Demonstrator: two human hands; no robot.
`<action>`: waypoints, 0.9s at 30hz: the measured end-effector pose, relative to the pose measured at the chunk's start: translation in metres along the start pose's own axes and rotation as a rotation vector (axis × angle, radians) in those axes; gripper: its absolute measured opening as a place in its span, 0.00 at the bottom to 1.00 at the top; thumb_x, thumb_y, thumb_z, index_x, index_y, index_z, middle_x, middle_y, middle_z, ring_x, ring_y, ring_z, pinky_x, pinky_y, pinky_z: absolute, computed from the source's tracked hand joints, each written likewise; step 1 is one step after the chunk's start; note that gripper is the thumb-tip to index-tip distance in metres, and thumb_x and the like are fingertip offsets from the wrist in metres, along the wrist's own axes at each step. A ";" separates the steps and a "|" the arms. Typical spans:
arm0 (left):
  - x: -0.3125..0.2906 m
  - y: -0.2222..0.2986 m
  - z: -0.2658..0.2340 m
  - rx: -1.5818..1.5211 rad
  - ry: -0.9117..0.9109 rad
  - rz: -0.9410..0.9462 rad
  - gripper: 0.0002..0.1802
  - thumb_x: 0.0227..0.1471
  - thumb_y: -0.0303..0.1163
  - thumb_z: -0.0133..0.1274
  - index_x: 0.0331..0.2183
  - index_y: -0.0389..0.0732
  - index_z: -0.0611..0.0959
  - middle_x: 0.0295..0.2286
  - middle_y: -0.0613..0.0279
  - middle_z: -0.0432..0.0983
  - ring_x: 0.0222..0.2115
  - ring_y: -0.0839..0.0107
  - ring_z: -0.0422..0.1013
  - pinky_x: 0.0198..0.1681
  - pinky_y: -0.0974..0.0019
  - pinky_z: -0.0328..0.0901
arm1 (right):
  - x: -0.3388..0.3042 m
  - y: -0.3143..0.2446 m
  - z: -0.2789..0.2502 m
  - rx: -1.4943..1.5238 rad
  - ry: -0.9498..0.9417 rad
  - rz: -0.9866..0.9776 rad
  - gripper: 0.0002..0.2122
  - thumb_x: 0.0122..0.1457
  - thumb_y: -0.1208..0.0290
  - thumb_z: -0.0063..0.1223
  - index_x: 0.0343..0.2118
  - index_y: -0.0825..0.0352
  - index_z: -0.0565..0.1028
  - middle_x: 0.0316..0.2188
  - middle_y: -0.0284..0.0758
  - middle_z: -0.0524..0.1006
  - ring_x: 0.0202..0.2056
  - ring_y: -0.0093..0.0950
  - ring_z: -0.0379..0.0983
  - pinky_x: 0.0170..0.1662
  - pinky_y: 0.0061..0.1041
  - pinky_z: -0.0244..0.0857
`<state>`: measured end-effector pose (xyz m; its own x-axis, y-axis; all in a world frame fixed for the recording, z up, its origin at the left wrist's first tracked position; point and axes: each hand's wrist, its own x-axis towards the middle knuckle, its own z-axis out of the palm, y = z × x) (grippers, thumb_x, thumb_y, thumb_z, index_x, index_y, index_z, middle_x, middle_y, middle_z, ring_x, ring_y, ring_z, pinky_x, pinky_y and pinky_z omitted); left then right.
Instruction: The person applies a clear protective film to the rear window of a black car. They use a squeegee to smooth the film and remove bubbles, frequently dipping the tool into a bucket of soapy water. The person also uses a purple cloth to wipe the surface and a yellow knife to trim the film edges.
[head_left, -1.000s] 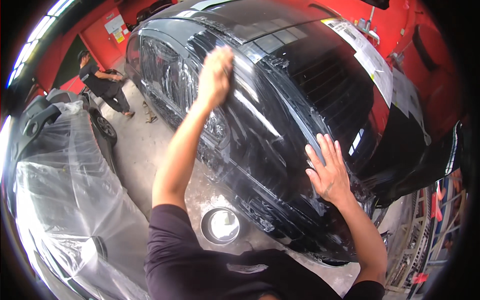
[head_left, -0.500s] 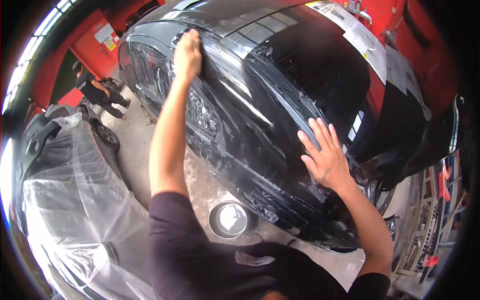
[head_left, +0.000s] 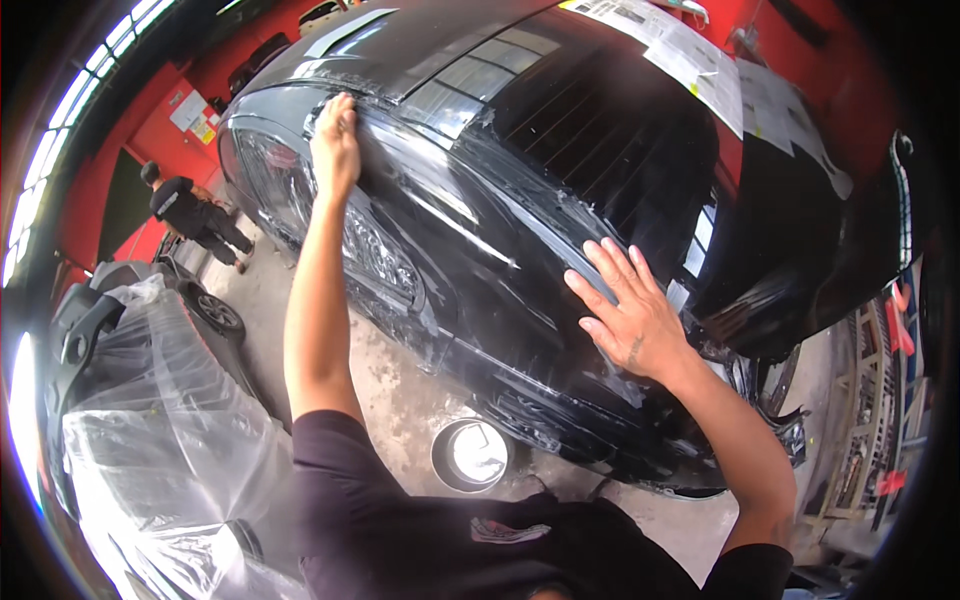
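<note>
Reaching over one black car (head_left: 500,300): one right grip (head_left: 630,318) spread, empty; one left grip (head_left: 337,150), cannot tell.

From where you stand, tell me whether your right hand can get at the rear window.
Probably yes: the right hand is spread over the black car close to the rear window, with nothing bulky visible between.

glossy black car panel (head_left: 490,290) between left hand (head_left: 337,150) and right hand (head_left: 632,318), crinkled plastic film (head_left: 378,262) below left, paper sheets (head_left: 670,50) beyond right.
</note>
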<state>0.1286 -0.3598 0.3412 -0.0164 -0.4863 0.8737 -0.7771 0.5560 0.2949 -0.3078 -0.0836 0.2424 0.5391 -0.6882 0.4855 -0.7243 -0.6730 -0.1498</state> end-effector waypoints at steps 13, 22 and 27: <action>0.012 0.001 0.002 0.044 0.023 -0.073 0.19 0.72 0.35 0.45 0.54 0.35 0.83 0.54 0.44 0.80 0.56 0.45 0.74 0.60 0.51 0.66 | 0.004 -0.001 -0.001 -0.032 0.018 -0.016 0.30 0.64 0.64 0.62 0.69 0.58 0.70 0.72 0.47 0.61 0.74 0.49 0.54 0.75 0.55 0.47; -0.112 0.115 0.030 0.016 -0.088 0.253 0.22 0.74 0.39 0.42 0.57 0.40 0.83 0.57 0.49 0.79 0.64 0.51 0.69 0.72 0.47 0.55 | -0.006 0.000 -0.004 -0.086 -0.002 0.028 0.30 0.65 0.64 0.61 0.70 0.58 0.69 0.73 0.47 0.60 0.74 0.49 0.54 0.74 0.56 0.48; 0.011 0.022 0.006 0.031 0.021 -0.057 0.19 0.71 0.37 0.49 0.50 0.33 0.85 0.50 0.46 0.82 0.53 0.46 0.74 0.61 0.50 0.65 | -0.004 -0.003 0.000 -0.017 -0.002 -0.007 0.29 0.65 0.64 0.60 0.70 0.55 0.69 0.74 0.46 0.59 0.74 0.49 0.53 0.75 0.56 0.48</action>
<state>0.1080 -0.3569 0.3552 0.0409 -0.5021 0.8639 -0.7958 0.5064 0.3320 -0.3073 -0.0788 0.2411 0.5453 -0.6841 0.4845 -0.7278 -0.6731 -0.1314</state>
